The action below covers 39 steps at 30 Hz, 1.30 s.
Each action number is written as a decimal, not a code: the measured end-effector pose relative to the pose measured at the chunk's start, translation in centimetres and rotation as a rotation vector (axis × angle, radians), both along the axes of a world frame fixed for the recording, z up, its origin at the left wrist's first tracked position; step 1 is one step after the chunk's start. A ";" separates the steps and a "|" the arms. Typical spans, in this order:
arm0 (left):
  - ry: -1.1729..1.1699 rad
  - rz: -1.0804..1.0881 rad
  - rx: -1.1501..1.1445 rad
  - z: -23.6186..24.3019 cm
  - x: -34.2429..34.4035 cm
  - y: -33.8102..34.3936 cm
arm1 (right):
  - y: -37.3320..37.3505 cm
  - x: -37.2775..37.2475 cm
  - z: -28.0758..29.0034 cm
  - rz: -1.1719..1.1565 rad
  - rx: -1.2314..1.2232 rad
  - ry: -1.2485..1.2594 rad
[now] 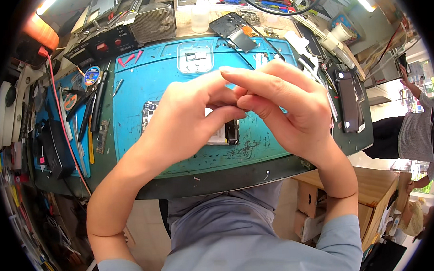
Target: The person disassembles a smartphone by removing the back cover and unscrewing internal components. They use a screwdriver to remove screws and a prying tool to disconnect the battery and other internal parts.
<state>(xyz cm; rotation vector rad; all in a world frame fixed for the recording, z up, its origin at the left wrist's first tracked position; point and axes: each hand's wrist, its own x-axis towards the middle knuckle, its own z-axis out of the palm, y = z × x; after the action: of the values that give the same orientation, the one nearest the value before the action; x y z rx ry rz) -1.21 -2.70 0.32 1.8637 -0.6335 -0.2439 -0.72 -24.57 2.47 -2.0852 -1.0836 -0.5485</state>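
Note:
My left hand (180,117) and my right hand (290,102) meet above a blue work mat (260,150), their fingertips bunched together. Thumbs and index fingers are closed in a pinch; anything between them is hidden or too small to name. Below the hands lies an opened phone (232,132), its circuit board showing at the left and a pale battery in the middle. The hands cover much of it. Just beyond them stands a clear plastic box (195,56) with small parts inside.
Several pliers and tweezers (98,101) lie to the left, near a solder spool (92,76). Far back are a phone shell (230,27), a clear bottle (200,16) and a black powered box (101,46). A dark phone (348,102) lies right. People stand beyond, at far right.

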 end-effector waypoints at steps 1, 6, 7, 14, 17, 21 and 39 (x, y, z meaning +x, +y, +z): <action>0.015 0.073 -0.046 -0.4 0.1 -0.3 | 0.0 0.2 -0.2 0.023 0.016 0.030; -0.252 0.182 -0.011 -1.9 -0.3 -1.6 | 0.8 -0.3 -0.6 0.032 0.077 0.113; -0.243 0.168 -0.001 -1.8 -0.2 -1.5 | 0.6 -0.5 -0.4 -0.023 0.015 0.088; -0.103 0.080 -0.029 -1.2 0.4 -0.5 | 0.9 -0.5 -0.9 -0.015 0.118 0.149; -0.131 0.085 0.087 -0.4 0.3 -0.8 | 0.3 -0.3 -0.7 -0.003 0.022 0.151; -0.204 0.048 -0.104 -1.2 0.2 -0.7 | 0.5 -0.7 -1.0 0.055 0.140 0.305; -0.286 0.067 -0.100 -1.5 0.2 -1.0 | 0.6 -0.5 -1.0 0.031 0.062 0.156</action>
<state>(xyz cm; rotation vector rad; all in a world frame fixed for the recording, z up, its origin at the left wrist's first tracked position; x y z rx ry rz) -0.97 -3.72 -1.20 1.8340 -0.7607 0.0992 -1.21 -24.00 1.47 -2.0176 -0.9950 -0.3927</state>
